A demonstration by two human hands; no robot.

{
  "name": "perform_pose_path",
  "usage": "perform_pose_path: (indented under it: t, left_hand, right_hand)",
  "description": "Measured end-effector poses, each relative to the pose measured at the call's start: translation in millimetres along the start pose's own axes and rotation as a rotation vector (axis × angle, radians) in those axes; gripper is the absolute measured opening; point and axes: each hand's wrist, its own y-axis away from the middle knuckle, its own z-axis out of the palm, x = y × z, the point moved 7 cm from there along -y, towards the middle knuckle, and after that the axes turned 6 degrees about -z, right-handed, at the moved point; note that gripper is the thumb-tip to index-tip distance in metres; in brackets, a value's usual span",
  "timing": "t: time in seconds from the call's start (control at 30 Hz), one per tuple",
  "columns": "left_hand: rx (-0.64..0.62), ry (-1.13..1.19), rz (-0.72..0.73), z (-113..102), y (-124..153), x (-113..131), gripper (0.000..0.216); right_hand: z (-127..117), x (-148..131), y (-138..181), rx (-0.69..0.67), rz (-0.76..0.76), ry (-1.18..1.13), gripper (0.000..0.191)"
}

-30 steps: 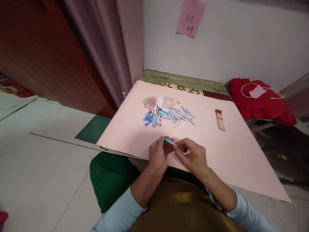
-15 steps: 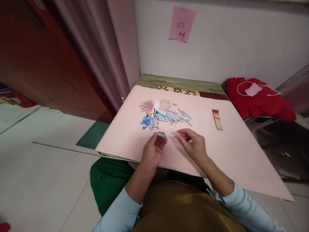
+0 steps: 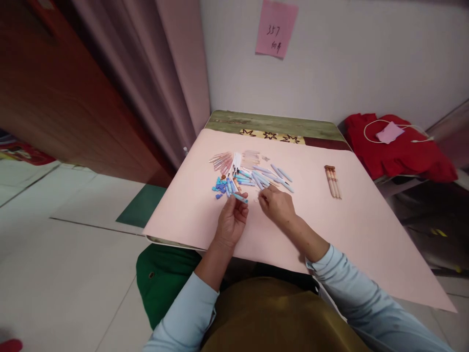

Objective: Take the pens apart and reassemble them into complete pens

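My left hand (image 3: 231,224), palm up, holds a short light-blue pen barrel (image 3: 241,198) between thumb and fingers. To its right, my right hand (image 3: 277,206) reaches down to the table with its fingertips pinched together. Whatever they pinch, if anything, is hidden; small pale bits lie around them. Just beyond that hand is a loose pile of pale blue-lavender pen barrels (image 3: 259,179). Blue caps or small blue parts (image 3: 220,187) lie beyond the left hand. Behind them are white refills with dark tips (image 3: 236,161), pinkish tubes (image 3: 222,162) and clear tubes (image 3: 251,155).
Several pens with brown tops (image 3: 332,182) lie side by side at the right. Pale pink paper (image 3: 359,234) covers the table. A red cloth (image 3: 399,151) with a white cable is beyond its right edge. A pink note (image 3: 276,29) hangs on the wall.
My right hand has moved left and down to the small bits, its fingers closing. My left hand, still with the pen barrel, has shifted slightly left and away from me.
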Motion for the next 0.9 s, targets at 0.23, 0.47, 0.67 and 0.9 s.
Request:
perform_pose_path:
  t: [0.23,0.47,0.67,0.9]
  left_hand:
    - [0.072,-0.044,0.002,-2.6,-4.8,-3.0,0.014]
    - [0.143,-0.071,0.014,0.7,-3.6,-1.0,0.011]
    - [0.086,-0.075,0.03,4.6,-3.1,-1.6,0.003]
    - [0.066,-0.093,0.026,6.3,1.1,-2.3,0.011]
  right_hand:
    - [-22.4,11.5,2.2,0.35,0.056,-0.235,0.02]
    - [-44.9,-8.5,8.6,0.296,0.07,-0.848,0.017]
    - [-50.9,-24.3,17.8,0.228,0.063,-0.889,0.012]
    - [-44.8,-28.2,20.5,0.175,0.094,-0.935,0.014]
